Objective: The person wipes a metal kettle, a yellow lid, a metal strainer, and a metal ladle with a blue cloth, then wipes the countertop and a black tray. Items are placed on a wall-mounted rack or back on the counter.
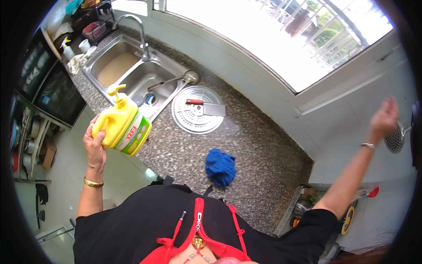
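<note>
My left hand (95, 142) grips the handle of a yellow pump bottle of detergent (127, 123), held up near the sink's front edge. Stretched far out to the right, my right hand (385, 115) is beside a perforated metal skimmer (394, 138) against the wall; its fingers are blurred, and whether it holds anything is unclear. A crumpled blue cloth (221, 167) lies on the granite counter (260, 161). Behind it, a round perforated steamer plate (197, 125) carries a flat metal grater with a red handle (214, 109).
The double steel sink (155, 74) holds cloudy water in its far-left basin; a ladle (190, 77) lies across the right basin's rim. A faucet (145, 49) rises behind. A spray bottle (68, 51) and cups stand left. A rack (291, 211) with jars is at lower right.
</note>
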The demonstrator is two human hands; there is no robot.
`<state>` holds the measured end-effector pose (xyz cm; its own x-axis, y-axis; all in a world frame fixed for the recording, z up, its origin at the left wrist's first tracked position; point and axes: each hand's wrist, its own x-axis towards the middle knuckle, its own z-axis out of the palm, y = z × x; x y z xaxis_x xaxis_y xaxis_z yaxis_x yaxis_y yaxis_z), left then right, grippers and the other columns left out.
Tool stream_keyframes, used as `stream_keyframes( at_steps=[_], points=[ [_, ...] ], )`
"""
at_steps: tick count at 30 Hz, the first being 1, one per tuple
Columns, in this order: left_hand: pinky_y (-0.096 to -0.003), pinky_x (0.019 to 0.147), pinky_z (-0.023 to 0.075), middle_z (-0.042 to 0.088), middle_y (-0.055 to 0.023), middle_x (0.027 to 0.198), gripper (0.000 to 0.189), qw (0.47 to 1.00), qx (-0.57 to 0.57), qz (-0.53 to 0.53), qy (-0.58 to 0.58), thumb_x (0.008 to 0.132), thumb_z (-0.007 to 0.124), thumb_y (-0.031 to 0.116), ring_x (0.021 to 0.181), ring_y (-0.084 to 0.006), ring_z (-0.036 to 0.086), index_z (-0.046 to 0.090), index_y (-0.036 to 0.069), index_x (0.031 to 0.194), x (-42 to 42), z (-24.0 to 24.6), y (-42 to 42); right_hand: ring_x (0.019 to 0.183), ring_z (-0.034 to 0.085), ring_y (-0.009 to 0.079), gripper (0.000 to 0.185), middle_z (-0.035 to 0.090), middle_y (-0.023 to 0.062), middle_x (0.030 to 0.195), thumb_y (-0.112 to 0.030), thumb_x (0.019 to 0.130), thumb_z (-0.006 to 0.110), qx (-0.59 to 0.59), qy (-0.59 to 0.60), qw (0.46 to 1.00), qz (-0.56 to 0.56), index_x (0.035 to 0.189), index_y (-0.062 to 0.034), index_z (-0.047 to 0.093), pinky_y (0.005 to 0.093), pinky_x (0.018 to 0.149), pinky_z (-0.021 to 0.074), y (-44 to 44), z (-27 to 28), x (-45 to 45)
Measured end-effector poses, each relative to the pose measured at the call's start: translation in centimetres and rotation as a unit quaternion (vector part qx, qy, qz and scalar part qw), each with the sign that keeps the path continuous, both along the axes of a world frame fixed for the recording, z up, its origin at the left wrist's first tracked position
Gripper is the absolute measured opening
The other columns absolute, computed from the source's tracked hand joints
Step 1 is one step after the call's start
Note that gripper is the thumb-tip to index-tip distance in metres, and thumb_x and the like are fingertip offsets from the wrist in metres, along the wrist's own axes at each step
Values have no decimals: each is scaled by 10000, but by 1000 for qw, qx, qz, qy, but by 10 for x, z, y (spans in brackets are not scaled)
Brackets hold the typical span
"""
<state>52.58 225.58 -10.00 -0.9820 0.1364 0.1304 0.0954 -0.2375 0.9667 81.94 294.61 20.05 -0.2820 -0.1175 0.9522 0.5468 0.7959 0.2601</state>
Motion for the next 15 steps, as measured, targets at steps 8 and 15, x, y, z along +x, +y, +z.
stream_keyframes(
  at_steps=[8,15],
  points=[
    [-330,1099,410,579,-90,1346,442,1000,12,14,-15,850,554,-38,1215,-178,566,569,-73,1291,-7,3,-51,993,635,298,190,690,110,999,-120,841,696,-408,-416,789,193,1030,-111,715,411,869,523,-214,-368,-248],
    [-343,1123,387,530,-131,1404,513,999,0,3,-39,823,544,-33,1275,-204,529,527,-81,1333,-7,7,-85,907,646,358,113,672,181,897,-111,849,596,-423,-427,779,181,901,-78,691,477,819,516,-256,-492,-328]
  ],
)
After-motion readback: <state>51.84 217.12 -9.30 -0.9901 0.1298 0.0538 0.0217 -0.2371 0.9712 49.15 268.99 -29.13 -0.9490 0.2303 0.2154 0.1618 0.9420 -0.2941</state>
